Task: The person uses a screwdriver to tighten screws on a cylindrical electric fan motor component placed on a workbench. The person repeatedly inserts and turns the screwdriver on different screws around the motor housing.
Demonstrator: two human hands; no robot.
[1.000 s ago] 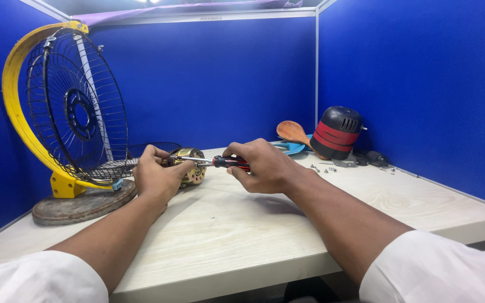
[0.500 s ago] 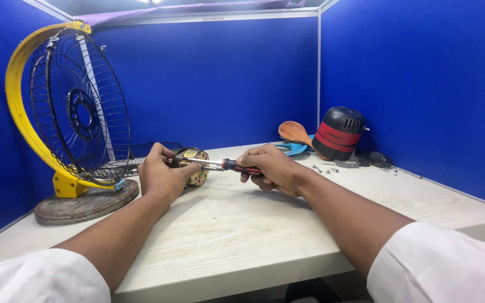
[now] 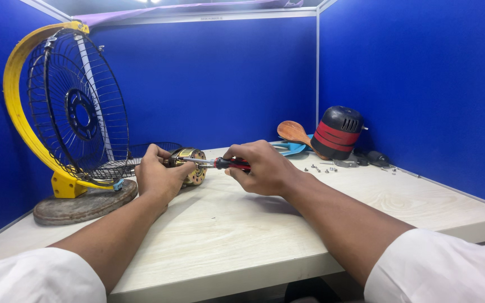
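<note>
Head view, bench inside a blue-walled booth. No package, label or sign is legible from here; the only marked surface is a pale strip along the top edge of the back wall at 12 o'clock, too small to make out.

Motor core (image 3: pixel 189 166): small, round, brass and copper coloured with a silver face, lying on the pale wooden table (image 3: pixel 287 224) just left of centre. Left hand (image 3: pixel 161 177) is wrapped around it from the 9 o'clock side, fingers curled shut on its body, thumb on top. Part of the core is hidden by that hand.

Right hand (image 3: pixel 262 168) sits at the core's 3 o'clock, fingers closed round the red-and-black handle of a screwdriver (image 3: pixel 214 163). The metal shaft lies nearly level and points toward 9 o'clock, its tip at the face of the core; whether it sits in a screw cannot be told.

Surroundings: at 9 to 10 o'clock a yellow fan stand (image 3: pixel 21 129) with a black wire guard (image 3: pixel 79 115) upright on a round, worn base (image 3: pixel 82 203); a second wire guard (image 3: pixel 152 150) lies flat behind the left hand. At 2 o'clock a black housing with red bands (image 3: pixel 338 133), tilted, with a brown wooden spoon-shaped piece (image 3: pixel 294 132) and a light blue part (image 3: pixel 290 148) just beside it. Loose small screws (image 3: pixel 321 168) are scattered on the table in front of the housing, well apart from both hands.
</note>
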